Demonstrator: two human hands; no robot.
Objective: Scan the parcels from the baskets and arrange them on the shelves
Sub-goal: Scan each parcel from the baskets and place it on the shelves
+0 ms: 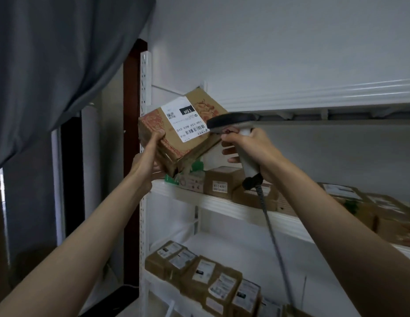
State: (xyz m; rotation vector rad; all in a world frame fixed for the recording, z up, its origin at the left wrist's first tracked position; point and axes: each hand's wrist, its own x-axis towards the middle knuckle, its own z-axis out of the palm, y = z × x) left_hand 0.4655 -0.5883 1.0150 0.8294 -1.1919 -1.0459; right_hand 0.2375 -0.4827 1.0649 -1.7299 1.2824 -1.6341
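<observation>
A brown cardboard parcel (176, 143) with a red pattern and a white shipping label is held up, tilted, in front of the white shelf unit. My left hand (149, 161) grips its lower left corner, thumb on the top face. My right hand (252, 149) grips the handle of a grey barcode scanner (231, 121), whose dark head points at the label's barcode from the right, almost touching the parcel. The scanner's cable (271, 225) hangs down past the shelves.
The middle shelf (222, 203) carries several brown parcels (220, 183) in a row. The lower shelf holds several labelled parcels (199, 273). An upper shelf edge (313, 97) runs above. A grey curtain (50, 65) and a dark door frame stand on the left.
</observation>
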